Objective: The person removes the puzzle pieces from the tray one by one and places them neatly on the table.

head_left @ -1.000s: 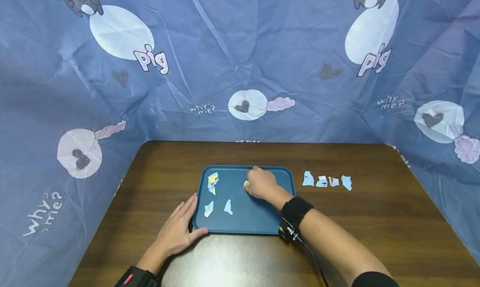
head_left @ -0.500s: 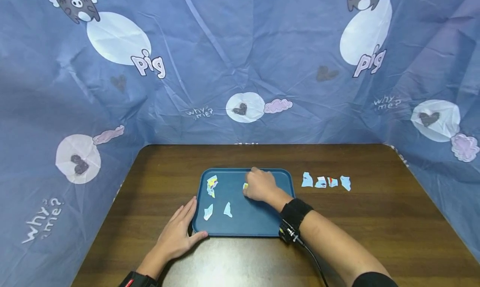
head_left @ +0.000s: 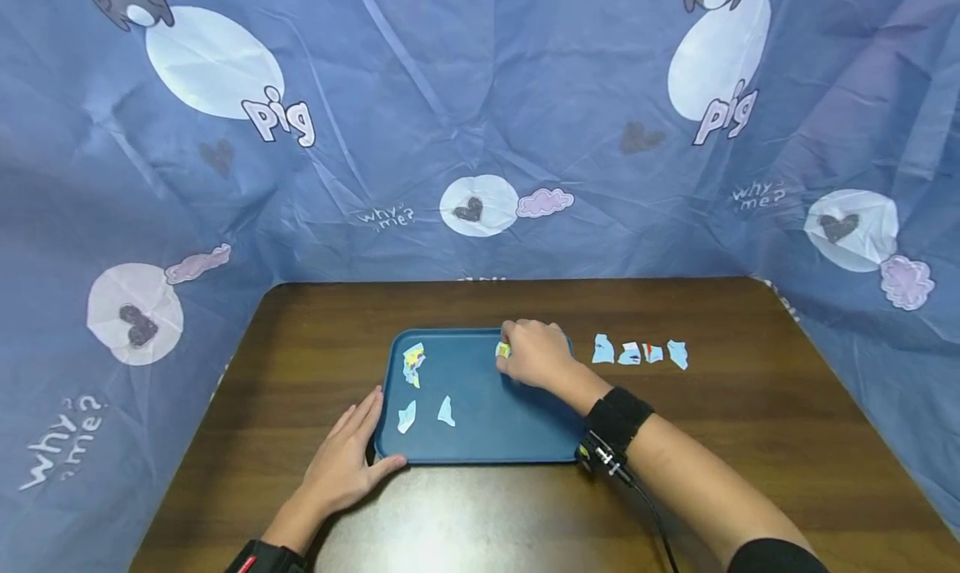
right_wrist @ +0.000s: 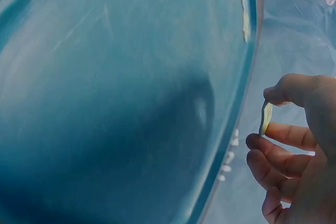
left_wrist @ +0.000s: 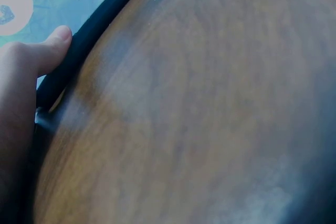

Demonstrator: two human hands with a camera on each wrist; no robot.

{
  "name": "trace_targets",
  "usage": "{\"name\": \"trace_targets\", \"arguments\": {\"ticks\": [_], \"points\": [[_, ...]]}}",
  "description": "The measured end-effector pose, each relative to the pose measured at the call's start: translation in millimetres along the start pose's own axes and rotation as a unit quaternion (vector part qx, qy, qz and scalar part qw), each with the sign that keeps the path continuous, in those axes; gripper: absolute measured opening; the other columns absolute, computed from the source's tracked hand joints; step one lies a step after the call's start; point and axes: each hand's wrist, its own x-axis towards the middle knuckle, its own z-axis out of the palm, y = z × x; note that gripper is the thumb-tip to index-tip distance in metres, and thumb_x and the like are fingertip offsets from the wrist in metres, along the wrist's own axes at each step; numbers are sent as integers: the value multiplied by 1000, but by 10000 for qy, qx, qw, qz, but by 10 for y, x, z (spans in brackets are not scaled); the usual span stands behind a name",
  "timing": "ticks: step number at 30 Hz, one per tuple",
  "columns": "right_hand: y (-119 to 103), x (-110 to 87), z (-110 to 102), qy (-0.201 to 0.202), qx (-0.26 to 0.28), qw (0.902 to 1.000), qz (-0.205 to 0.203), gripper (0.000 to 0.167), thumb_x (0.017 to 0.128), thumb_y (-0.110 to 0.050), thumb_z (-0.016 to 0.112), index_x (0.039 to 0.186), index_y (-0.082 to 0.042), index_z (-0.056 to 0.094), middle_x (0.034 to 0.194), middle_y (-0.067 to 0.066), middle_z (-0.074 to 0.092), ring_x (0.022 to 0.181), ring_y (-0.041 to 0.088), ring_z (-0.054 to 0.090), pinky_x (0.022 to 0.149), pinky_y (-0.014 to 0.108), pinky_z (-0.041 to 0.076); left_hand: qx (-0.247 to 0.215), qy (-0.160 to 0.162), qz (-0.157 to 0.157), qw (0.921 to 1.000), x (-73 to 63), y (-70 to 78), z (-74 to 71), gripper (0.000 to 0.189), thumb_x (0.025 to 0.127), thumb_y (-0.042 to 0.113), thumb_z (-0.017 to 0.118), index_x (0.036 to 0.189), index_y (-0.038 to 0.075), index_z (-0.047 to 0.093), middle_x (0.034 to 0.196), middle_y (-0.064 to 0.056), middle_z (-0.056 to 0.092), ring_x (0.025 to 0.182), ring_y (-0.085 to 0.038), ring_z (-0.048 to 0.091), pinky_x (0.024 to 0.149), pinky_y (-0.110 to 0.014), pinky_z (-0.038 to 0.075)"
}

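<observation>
From where I sit, I have the right hand over the far-right part of the blue rectangular tray, its grip pinching a thin, card-like scrap with a yellow face. The right wrist view shows the thumb on one end of it and fingertips at the other. The scrap stands edge-on to that camera, apart from the tray surface, and a shadow falls on the tray; I cannot tell how high it hangs.

Compared with half a second ago, this hand has moved right across the tray, nearer the far-right corner, and more of the scrap's yellow face shows. My head view has also shifted a little.

The left hand has stayed put at the near-left corner, its grip spread: fingers straight along the left edge, thumb on the near edge.

A jagged cluster of pale blue and yellow scraps lies near the tray's far-left corner, and two pale blue angular scraps lie towards the near-left one, apart from each other. Right of the tray, on the brown wood-grain counter, a row of four pale blue scraps is unchanged.
</observation>
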Motion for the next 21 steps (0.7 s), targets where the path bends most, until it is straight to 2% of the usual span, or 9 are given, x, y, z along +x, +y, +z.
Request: {"name": "trace_targets", "arguments": {"ticks": [4, 9, 21], "points": [[78, -38, -120, 228, 76, 9997, 45, 29, 91, -34, 72, 110, -12, 70, 87, 0, 64, 72, 17, 57, 62, 37, 43, -17, 13, -14, 10000, 14, -9, -41, 105, 85, 60, 70, 156, -4, 28, 164, -17, 27, 146, -33, 33, 122, -49, 21], [197, -95, -248, 443, 312, 9984, 167, 32, 90, -30, 73, 115, -10, 71, 98, 5, 67, 82, 21, 62, 69, 42, 48, -26, 4, -31, 10000, 13, -7, -57, 105, 86, 60, 70, 156, -4, 27, 164, -17, 26, 147, -33, 32, 122, -49, 21], [597, -274, -419, 330, 381, 9971, 569, 34, 88, -26, 71, 118, -10, 69, 106, 8, 64, 83, 23, 61, 70, 43, 48, -97, -50, -3, 9999, 12, 22, -12, 104, 87, 60, 69, 156, -5, 27, 164, -18, 26, 147, -33, 32, 122, -48, 20]]}}
